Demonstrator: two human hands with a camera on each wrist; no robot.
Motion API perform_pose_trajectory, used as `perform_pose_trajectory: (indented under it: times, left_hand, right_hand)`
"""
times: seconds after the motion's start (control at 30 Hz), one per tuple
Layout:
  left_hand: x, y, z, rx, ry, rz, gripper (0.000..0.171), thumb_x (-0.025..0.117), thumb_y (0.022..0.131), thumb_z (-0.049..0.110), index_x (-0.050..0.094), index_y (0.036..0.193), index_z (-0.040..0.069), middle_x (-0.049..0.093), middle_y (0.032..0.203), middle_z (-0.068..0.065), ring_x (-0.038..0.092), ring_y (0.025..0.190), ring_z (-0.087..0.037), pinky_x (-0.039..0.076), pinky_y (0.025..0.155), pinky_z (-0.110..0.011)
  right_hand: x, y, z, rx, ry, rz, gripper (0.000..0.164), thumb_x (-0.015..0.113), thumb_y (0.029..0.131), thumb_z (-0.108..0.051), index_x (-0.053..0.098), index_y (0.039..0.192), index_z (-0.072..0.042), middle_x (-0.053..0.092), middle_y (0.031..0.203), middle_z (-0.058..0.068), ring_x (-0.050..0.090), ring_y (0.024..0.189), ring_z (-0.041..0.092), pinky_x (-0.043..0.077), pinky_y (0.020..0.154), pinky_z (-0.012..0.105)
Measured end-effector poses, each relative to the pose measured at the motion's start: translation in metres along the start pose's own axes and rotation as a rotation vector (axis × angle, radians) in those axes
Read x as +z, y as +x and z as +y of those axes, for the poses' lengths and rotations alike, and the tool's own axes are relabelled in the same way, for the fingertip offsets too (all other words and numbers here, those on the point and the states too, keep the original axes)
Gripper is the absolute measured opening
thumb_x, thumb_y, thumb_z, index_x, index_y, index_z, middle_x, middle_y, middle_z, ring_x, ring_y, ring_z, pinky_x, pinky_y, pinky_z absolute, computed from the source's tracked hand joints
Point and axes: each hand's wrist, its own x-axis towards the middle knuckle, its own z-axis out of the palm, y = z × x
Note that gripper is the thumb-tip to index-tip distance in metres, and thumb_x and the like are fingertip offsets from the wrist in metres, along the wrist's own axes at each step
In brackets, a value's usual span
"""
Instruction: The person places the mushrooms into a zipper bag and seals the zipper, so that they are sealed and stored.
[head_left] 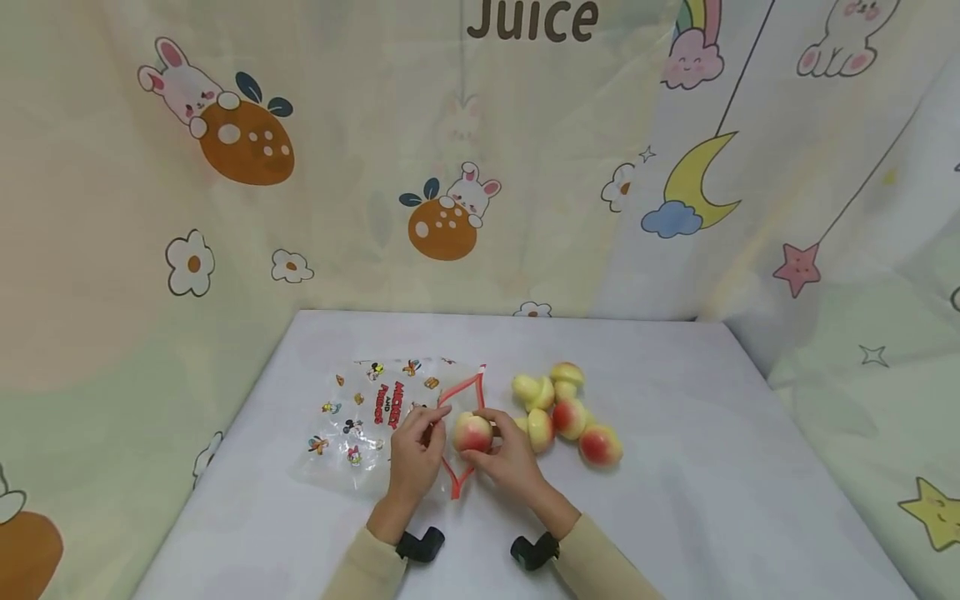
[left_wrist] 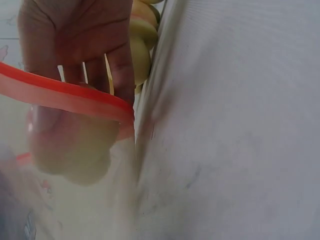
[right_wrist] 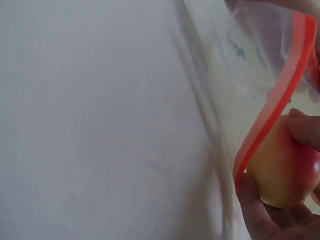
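My right hand [head_left: 513, 458] holds a red and pale-yellow peach [head_left: 472, 433] between thumb and fingers at the mouth of a clear zip bag [head_left: 337, 425] printed with cartoon figures. The bag lies flat with its red zip strip [head_left: 455, 487] spread apart. At the strip's left side, my left hand [head_left: 416, 454] pinches the bag's edge with thumb and fingers. Through the clear plastic in the left wrist view, the peach [left_wrist: 75, 145] shows behind the strip [left_wrist: 65, 92]. Beside the strip in the right wrist view, thumb and fingers surround the peach [right_wrist: 285, 165].
Several more yellow and red fruit pieces [head_left: 600, 446] lie in a loose cluster right of the bag, close to my right hand. Everything rests on a white table [head_left: 675, 517]. A printed cloth [head_left: 352, 192] hangs behind and along the sides.
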Motion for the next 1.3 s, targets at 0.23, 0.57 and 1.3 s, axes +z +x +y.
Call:
perform_pose_trajectory:
  times: [0.23,0.57,1.3]
  left_hand:
    - [0.001,0.002,0.001,0.048,0.001,-0.002,0.028,0.058,0.081,-0.02,0.072,0.099,-0.004,0.056,0.076,-0.01,0.044,0.058,-0.013,0.037,0.048,-0.016]
    - [0.005,-0.004,-0.018,0.042,0.011,0.013,0.024,0.062,0.082,-0.017,0.071,0.101,-0.006,0.059,0.078,-0.013,0.048,0.059,-0.013,0.042,0.049,-0.02]
    - [-0.005,-0.004,-0.048,0.016,0.064,0.006,0.028,0.061,0.087,-0.005,0.07,0.112,0.003,0.068,0.091,-0.008,0.052,0.063,-0.009,0.045,0.055,-0.013]
  right_hand:
    - [0.006,0.013,0.006,-0.004,-0.093,0.007,0.056,0.085,0.073,-0.008,0.058,0.123,-0.007,0.062,0.119,0.007,0.06,0.102,0.025,0.052,0.083,0.035]
    - [0.014,0.021,0.012,-0.023,-0.096,-0.084,0.058,0.082,0.076,-0.009,0.056,0.128,-0.006,0.061,0.121,0.009,0.059,0.102,0.022,0.051,0.085,0.032]
    - [-0.03,-0.016,0.0,-0.11,-0.018,0.151,0.055,0.076,0.079,0.003,0.06,0.127,-0.017,0.063,0.122,0.01,0.062,0.085,0.03,0.057,0.07,0.029]
